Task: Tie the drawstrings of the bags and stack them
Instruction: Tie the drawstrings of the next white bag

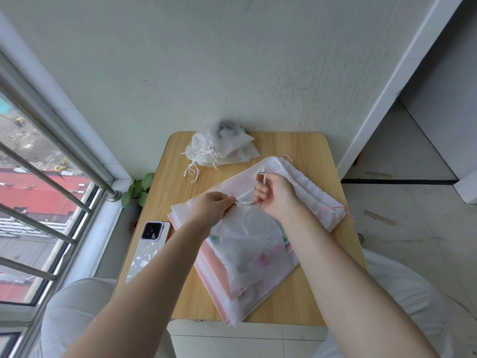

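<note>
A translucent white drawstring bag [247, 244] with faint pink and green shapes inside lies on top of a pile of flat white and pink bags [214, 264] in the middle of the wooden table [304, 156]. Its neck is gathered between my hands. My left hand [211, 206] pinches one end of the white drawstring [244, 202], and my right hand [275, 196] grips the other end, with a loop of cord over its fingers. A heap of tied white bags [219, 148] sits at the table's far left.
A phone [148, 250] in a patterned case lies near the table's left edge. A small green plant [138, 189] stands on the floor by the window rails [51, 182]. More flat bags [317, 195] extend to the right under my right hand. A wall is behind the table.
</note>
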